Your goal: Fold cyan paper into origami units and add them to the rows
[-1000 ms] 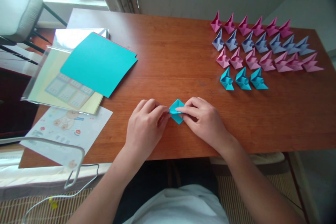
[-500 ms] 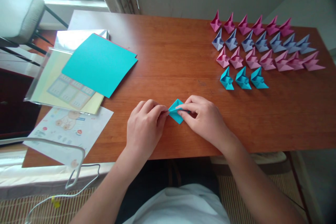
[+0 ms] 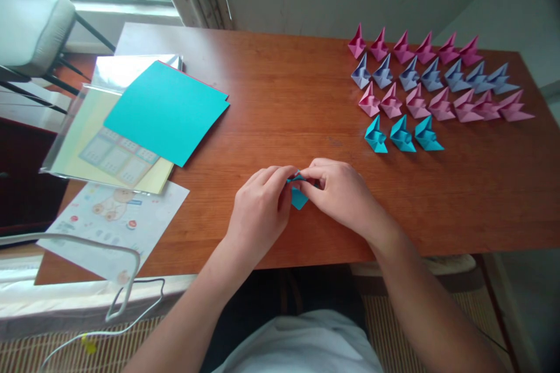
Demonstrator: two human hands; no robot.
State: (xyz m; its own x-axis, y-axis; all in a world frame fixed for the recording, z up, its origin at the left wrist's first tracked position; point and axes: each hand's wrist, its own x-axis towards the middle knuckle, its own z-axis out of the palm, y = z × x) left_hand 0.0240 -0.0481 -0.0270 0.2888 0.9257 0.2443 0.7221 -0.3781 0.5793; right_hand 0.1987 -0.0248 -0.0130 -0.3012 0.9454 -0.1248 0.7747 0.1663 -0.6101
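A small folded piece of teal origami paper (image 3: 300, 199) is between my hands near the table's front edge. My left hand (image 3: 264, 198) pinches its upper left part, thumb and fingers closed. From the other side, my right hand (image 3: 339, 191) pinches the upper right part of the same paper. The fingers cover much of the upper folds, while the lower point shows below them. Three finished-looking teal origami figures (image 3: 401, 135) stand in a row to the right, beyond my right hand.
Rows of pink (image 3: 417, 101), lavender (image 3: 431, 74) and magenta origami figures (image 3: 402, 48) stand at the back right. Teal sheets (image 3: 168, 111) lie on a plastic packet (image 3: 65, 128) at the left, with a printed sheet (image 3: 116, 227) below. A white bent tube (image 3: 87, 239) crosses the lower left.
My left hand has moved right, closer to my right hand. The paper's upper part is now folded up or bunched between the fingertips, where a flat diamond showed before.
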